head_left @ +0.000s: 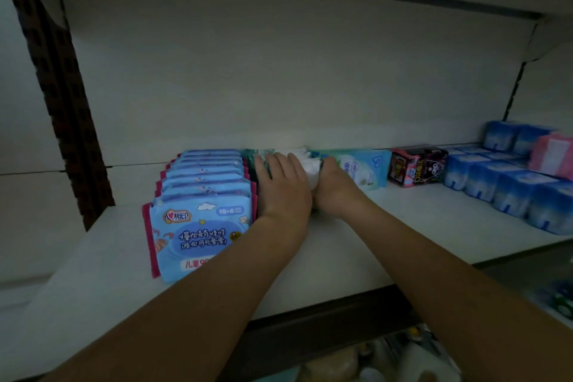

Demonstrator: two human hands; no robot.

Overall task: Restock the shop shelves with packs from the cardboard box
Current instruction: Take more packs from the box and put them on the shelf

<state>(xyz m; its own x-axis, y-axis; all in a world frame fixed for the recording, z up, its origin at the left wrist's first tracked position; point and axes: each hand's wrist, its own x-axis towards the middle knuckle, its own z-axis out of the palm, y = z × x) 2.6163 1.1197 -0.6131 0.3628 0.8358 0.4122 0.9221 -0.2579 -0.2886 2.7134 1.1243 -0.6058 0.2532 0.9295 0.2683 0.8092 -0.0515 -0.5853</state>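
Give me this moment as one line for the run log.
step: shelving | left hand: rests on white packs | right hand: grips white packs | place: shelf, between blue packs and green packs

Your front blue wipes pack [198, 236] reads 心相印 in its top-left logo, 10+6 on a tag at top right, 儿童 and a 9 along the bottom with the rest hidden, print on the pink-and-black box [415, 169] and green pack [366, 170] too blurred for you to read

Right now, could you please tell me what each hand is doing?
Left hand: open, fingers flat against the green packs.
Right hand: closed on the white pack.
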